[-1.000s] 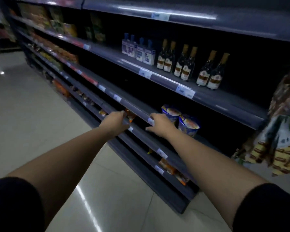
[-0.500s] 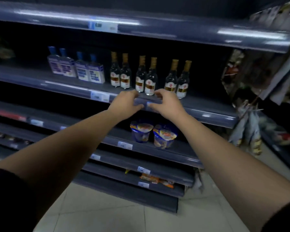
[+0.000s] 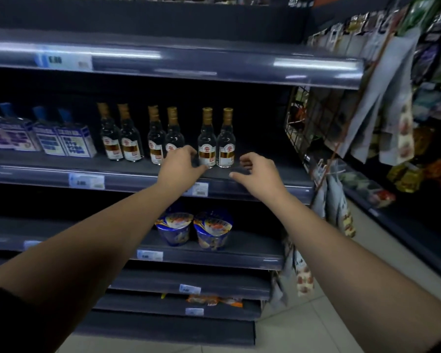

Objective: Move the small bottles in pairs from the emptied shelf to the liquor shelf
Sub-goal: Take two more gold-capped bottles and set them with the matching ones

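Observation:
Several small clear bottles with gold caps stand in pairs on a dark shelf (image 3: 265, 171). The rightmost pair (image 3: 216, 141) stands just beyond my hands. My left hand (image 3: 180, 165) reaches over the shelf edge, its fingertips at the base of the left bottle of that pair and in front of the middle pair (image 3: 163, 138). My right hand (image 3: 256, 171) hovers to the right of the pair with loosely curled fingers, holding nothing. A third pair (image 3: 120, 138) stands further left.
Blue-capped flat bottles (image 3: 61, 138) stand at the shelf's left. Two blue cup-noodle tubs (image 3: 194, 229) sit on the shelf below. A wire rack (image 3: 306, 118) with hanging snack bags (image 3: 390, 103) juts out at the right end. Another shelf (image 3: 189, 64) overhangs the bottles.
Both hands rose from the lower shelf edge to the bottle shelf and moved right, spreading apart around the rightmost pair. The camera came closer to the bottles.

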